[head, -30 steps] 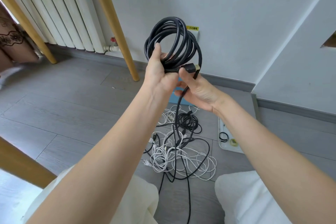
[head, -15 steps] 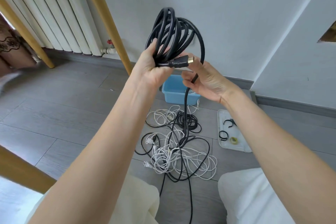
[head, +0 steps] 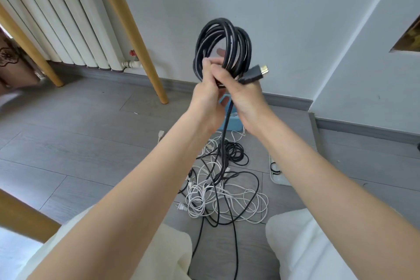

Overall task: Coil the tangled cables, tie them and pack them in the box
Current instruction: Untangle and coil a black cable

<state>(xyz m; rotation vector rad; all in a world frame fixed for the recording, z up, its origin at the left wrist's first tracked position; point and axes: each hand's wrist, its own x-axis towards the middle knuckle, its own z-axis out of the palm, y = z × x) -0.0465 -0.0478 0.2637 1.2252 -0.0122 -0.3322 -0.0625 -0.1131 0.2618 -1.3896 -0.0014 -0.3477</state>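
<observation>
Holding up a coil of black cable (head: pixel 223 46), the left hand (head: pixel 205 95) and right hand (head: pixel 244 95) meet at its bottom with fingers curled tight around the loops. Its gold-tipped plug (head: pixel 255 75) sticks out just right of the right hand's fingers. More tangled cables (head: pixel 223 191) lie on the floor (head: pixel 79 143). The blue box (head: pixel 233 124) is mostly hidden behind the wrists. No writing can be read.

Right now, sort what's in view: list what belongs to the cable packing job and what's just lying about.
Job:
black coil, gripped by left hand and right hand
gold-tipped plug
tangled cables on the floor
blue box
white tray with ties

Lying about:
radiator
wooden legs
</observation>
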